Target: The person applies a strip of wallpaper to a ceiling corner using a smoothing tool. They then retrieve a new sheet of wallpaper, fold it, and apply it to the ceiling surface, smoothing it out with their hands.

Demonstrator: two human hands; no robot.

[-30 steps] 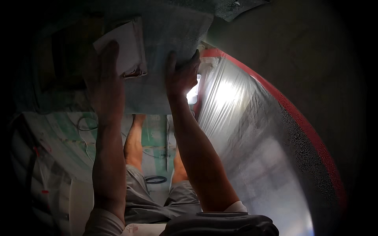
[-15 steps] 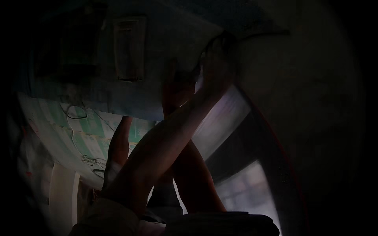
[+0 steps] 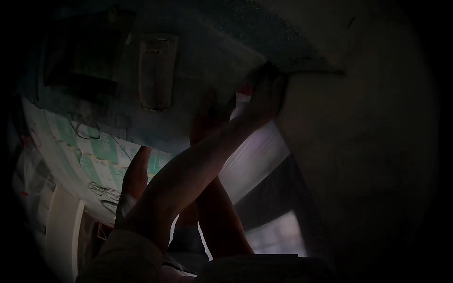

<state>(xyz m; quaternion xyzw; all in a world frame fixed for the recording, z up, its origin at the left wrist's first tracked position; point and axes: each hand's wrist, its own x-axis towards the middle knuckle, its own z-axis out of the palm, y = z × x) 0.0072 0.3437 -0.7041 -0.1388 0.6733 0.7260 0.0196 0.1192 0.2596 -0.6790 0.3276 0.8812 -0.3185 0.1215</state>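
The picture is very dark. My left hand reaches far to the right, its forearm crossing over my right one. Its fingers look curled at a dark patch by the edge of the grey-blue surface; what they hold is hidden in shadow. Beside its wrist shows a small red and white piece. My right hand is to the left of it, over the same surface; its fingers are too dark to read.
A flat rectangular case and a dark boxy object are at the upper left. Green and white printed sheeting with loose thin cords lies below them. A pale glossy sheet is under my forearms. A bare limb stands at the left.
The surface and the case sit lower in the picture, and both hands appear slightly lower. The red and white piece now shows beside my left wrist.
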